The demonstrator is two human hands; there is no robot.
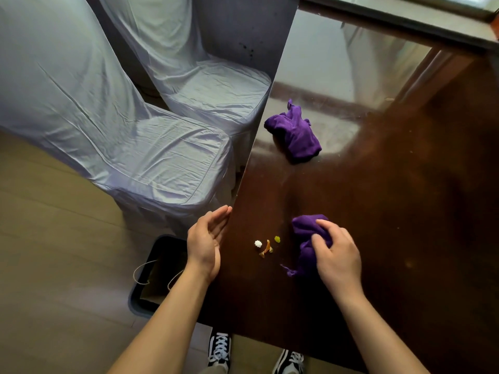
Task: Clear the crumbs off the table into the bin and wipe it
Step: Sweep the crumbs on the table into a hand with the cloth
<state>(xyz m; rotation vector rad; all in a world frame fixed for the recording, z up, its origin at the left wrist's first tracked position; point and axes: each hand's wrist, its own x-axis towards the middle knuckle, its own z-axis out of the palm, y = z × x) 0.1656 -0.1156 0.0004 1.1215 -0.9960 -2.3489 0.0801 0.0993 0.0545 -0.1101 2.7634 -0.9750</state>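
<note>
A few crumbs (pixel 266 245), white, orange and green bits, lie on the dark glossy table (pixel 391 211) near its left edge. My right hand (pixel 336 259) grips a bunched purple cloth (pixel 306 240) just right of the crumbs. My left hand (pixel 206 240) is held open, palm up and cupped, against the table's left edge beside the crumbs. Below it on the floor stands a dark bin (pixel 155 273) holding a paper bag with string handles.
A second purple cloth (pixel 295 132) lies crumpled farther along the table. Two chairs in pale fabric covers (pixel 151 147) stand left of the table. My two sneakers (pixel 220 349) show at the bottom edge.
</note>
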